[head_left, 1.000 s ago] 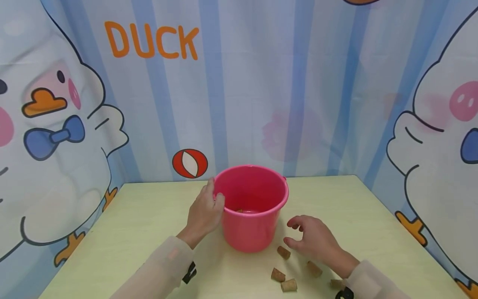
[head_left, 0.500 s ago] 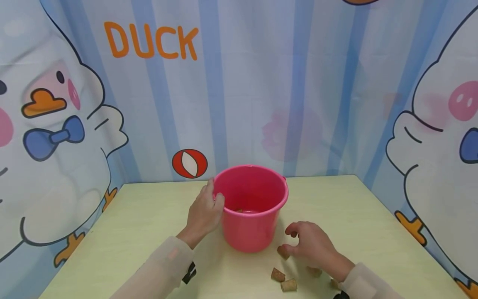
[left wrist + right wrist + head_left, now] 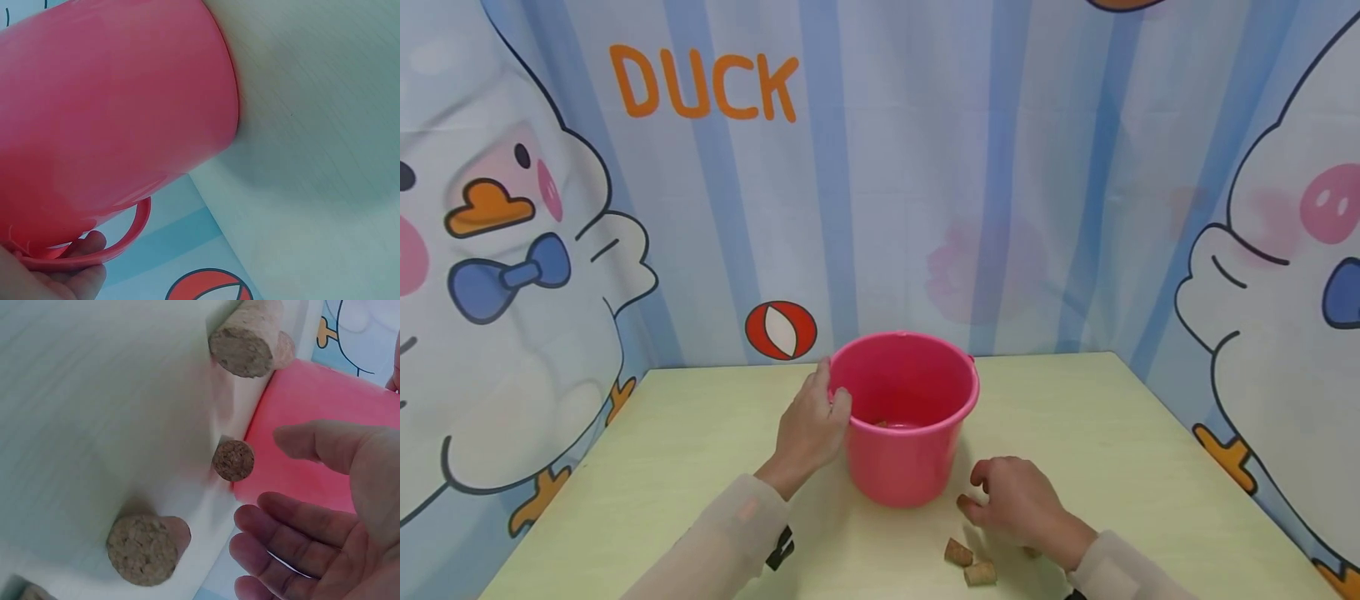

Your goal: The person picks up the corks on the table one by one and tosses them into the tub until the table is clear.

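A pink bucket [image 3: 901,467] stands upright on the table. My left hand [image 3: 812,425] grips its left rim; in the left wrist view the fingers [image 3: 87,281] curl round the pink handle [image 3: 134,231]. My right hand [image 3: 1018,500] hovers low beside the bucket's right front, fingers loosely bent and apart from the thumb. Between them, in the right wrist view, a small cork [image 3: 234,460] lies on the table, untouched. Nearer the front lie two more corks, a darker one [image 3: 958,552] and a paler one [image 3: 981,573]. The right hand hides others in the head view.
Another cork [image 3: 142,551] lies on the table below the right palm, seen in the right wrist view. A bit of brown, perhaps cork, shows inside the bucket. A striped curtain [image 3: 887,167] with duck prints hangs behind the pale yellow table [image 3: 700,467].
My right hand has moved down and slightly left toward the near corks, now covering one that showed beside its thumb. The left hand and the bucket have stayed in place.
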Tool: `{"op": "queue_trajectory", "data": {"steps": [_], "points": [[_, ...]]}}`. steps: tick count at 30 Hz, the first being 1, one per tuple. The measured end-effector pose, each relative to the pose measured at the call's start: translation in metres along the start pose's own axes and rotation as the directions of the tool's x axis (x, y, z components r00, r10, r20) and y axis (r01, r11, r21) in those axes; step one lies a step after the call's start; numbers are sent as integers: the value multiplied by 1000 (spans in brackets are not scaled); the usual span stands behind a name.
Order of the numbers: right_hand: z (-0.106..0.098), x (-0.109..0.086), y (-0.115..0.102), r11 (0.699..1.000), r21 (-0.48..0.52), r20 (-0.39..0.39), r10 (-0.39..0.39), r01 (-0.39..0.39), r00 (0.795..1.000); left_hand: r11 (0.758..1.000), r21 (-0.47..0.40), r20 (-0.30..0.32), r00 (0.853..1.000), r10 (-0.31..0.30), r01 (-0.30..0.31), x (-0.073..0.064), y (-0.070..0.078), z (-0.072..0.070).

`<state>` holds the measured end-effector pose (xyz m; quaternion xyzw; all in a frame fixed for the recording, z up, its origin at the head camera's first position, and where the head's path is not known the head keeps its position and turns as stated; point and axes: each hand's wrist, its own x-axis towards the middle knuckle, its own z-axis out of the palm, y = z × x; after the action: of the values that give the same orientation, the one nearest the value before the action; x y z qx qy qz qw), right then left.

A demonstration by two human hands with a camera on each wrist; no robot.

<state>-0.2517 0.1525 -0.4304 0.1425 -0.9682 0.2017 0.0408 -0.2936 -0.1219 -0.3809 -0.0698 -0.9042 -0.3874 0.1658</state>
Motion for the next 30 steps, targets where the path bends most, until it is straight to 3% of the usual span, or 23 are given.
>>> {"op": "queue_trajectory", "data": {"steps": [8, 20, 30], "points": [[7, 0, -2, 998, -57, 26, 5, -3, 1000, 1000, 5, 5, 1000, 1, -1, 1, -1, 0], [17, 0, -1, 990, -126, -13, -71, 69, 997, 1000, 1, 4, 1000, -4, 4, 1, -1, -1], [14, 0, -3, 991, -106, -29, -88, 85, 996, 1000, 1, 7, 1000, -4, 4, 1, -1, 0]]}}
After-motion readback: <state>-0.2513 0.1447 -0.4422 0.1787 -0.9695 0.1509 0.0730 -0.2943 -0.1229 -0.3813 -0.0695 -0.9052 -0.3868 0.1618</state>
